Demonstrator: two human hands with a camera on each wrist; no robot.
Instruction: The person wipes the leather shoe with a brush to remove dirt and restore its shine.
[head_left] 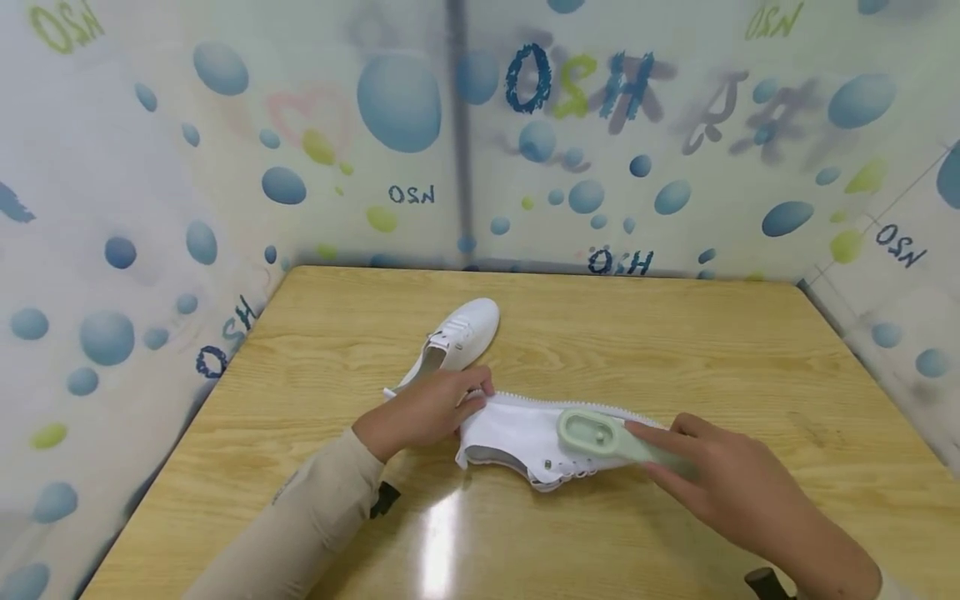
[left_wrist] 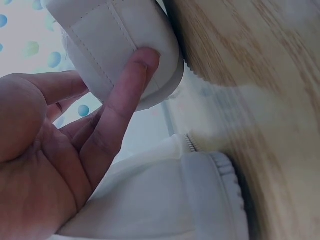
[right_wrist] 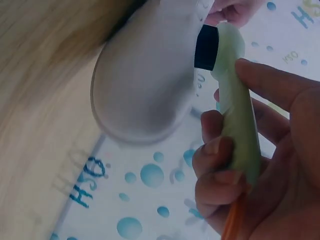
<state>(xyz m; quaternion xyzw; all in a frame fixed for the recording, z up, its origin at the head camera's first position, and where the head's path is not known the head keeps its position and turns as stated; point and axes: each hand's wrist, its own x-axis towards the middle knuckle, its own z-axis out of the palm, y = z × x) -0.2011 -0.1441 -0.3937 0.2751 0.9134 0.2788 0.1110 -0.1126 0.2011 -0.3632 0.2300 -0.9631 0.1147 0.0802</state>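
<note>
A white lace-up shoe point(head_left: 513, 427) lies on its side on the table, its ridged sole edge facing away from me. My left hand point(head_left: 423, 412) holds it at the heel; one finger presses the stitched heel point(left_wrist: 127, 30) in the left wrist view. My right hand point(head_left: 731, 479) grips a pale green brush point(head_left: 647, 450) by its handle, its head over the shoe's side near the laces. Dark bristles point(right_wrist: 206, 47) face the shoe in the right wrist view, close against its upper. A second white shoe point(head_left: 474, 325) stands upright just beyond my left hand.
The wooden table point(head_left: 675, 333) carries both shoes. Behind and beside it hangs a pale wall covering point(head_left: 337, 225) with blue and green dots and lettering. An orange cord or strip point(right_wrist: 234, 220) shows below the brush handle in the right wrist view.
</note>
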